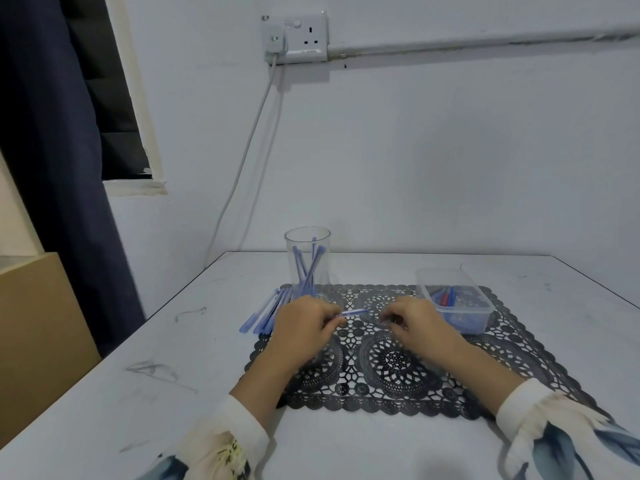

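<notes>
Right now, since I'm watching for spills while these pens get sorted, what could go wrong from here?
The tall clear cup stands just behind the left hand, which pinches a blue pen; a hasty lift could tip it and spill its pens.
The loose pens lie at the lace mat's left edge beside that hand; a sweep of the arm might roll them across the table.

One end of the pen [354, 312] is hidden under the curled fingers of the left hand [304, 323]. Anything held between the fingertips of the right hand [417, 322] is too small to identify.
</notes>
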Motion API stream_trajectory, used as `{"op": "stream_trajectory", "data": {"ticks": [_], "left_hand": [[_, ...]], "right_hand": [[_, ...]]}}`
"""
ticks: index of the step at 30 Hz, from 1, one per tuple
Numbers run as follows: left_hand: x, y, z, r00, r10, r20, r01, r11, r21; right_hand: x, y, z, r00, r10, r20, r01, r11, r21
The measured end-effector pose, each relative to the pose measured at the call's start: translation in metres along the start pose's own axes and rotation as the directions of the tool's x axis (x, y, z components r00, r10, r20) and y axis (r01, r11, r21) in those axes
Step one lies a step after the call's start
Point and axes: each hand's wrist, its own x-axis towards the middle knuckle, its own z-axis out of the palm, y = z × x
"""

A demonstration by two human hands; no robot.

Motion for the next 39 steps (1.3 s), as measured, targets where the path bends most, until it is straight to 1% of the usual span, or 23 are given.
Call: {"op": "stream_trajectory", "data": {"ticks": [3,6,11,17,28,33,35,39], "left_hand": [[0.000,0.003,0.001,1.000,0.020,-0.006,-0.020,1.000,-0.009],[-0.002,0.005,0.002,0.999,0.043,-0.006,-0.043,0.999,-0.007],[-0.002,0.007,0.004,0.997,0.073,-0.012,-0.073,0.997,0.009],[-0.002,0.007,0.004,0.996,0.086,-0.007,-0.086,0.996,0.007],[-0.003,0.009,0.004,0.997,0.071,0.012,-0.071,0.997,0.026],[-0.003,0.009,0.004,0.998,0.069,0.010,-0.069,0.998,0.000],[-0.003,0.009,0.004,0.997,0.073,0.009,-0.073,0.997,-0.002],[-0.004,0.011,0.005,0.996,0.087,-0.007,-0.087,0.996,-0.029]], "right_hand": [[-0.001,-0.004,0.003,0.993,0.087,-0.078,-0.076,0.988,0.134],[-0.002,-0.006,0.004,0.982,0.164,-0.099,-0.133,0.955,0.265],[-0.003,-0.006,0.007,0.984,0.144,-0.105,-0.106,0.947,0.304],[-0.002,-0.006,0.008,0.987,0.111,-0.118,-0.071,0.950,0.303],[-0.003,-0.004,0.010,0.994,0.021,-0.112,0.006,0.971,0.238],[-0.002,-0.003,0.011,0.995,0.012,-0.103,0.010,0.977,0.212],[0.000,-0.002,0.012,0.996,0.002,-0.088,0.014,0.984,0.177],[0.000,0.003,0.014,0.997,-0.005,-0.073,0.006,1.000,0.010]]}}
